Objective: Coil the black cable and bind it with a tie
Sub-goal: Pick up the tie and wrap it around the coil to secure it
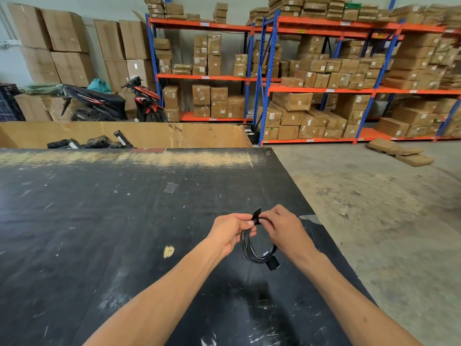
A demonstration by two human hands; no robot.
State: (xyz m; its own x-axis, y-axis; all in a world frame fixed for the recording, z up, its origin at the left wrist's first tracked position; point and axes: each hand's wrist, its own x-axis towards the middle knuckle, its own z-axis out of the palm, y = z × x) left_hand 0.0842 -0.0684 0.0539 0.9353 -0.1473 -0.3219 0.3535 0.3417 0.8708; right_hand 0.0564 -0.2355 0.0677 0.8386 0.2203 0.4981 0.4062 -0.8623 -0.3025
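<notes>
A coiled black cable hangs in a loop between my two hands above the black table. My left hand grips the top of the coil, fingers closed around the strands. A black flat tie sticks up at the top of the coil, and my right hand pinches it with thumb and fingers. At the bottom of the loop a black connector plug hangs down. Part of the tie is hidden between my fingers.
The table's right edge runs close beside my right hand, with concrete floor beyond. A large cardboard box with black wrapped bundles stands behind the table. Shelves of cartons and a parked scooter fill the background.
</notes>
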